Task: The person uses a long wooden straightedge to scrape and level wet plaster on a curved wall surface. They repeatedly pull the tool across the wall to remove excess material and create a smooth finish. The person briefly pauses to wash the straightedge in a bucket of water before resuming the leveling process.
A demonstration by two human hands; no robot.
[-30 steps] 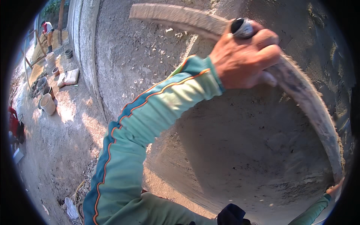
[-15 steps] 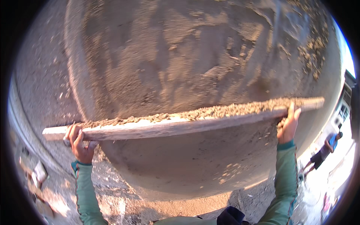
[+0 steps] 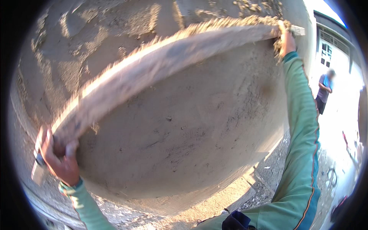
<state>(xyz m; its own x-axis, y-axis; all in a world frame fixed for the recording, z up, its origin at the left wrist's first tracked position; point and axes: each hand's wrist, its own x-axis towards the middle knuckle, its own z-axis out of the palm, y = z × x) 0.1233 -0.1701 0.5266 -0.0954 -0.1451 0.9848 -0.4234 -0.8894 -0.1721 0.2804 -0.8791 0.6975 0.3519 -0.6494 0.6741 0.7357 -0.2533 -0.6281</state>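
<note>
I'm seeing left hand and right hand both wrapped round that board, mortar clumped up by the right.

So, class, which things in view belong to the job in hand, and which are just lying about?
Job: left hand, right hand, wooden screed board, mortar, plastered wall.
Just about the place: looped item, too blurred to name; paned door.

Plank is seen as matt wood | its upper edge is crusted with coarse, crumbly mortar | lower wall is finished matt, fairly smooth, lightly pitted | upper wall is ridged and rough | sleeves are made of matt cloth
</note>
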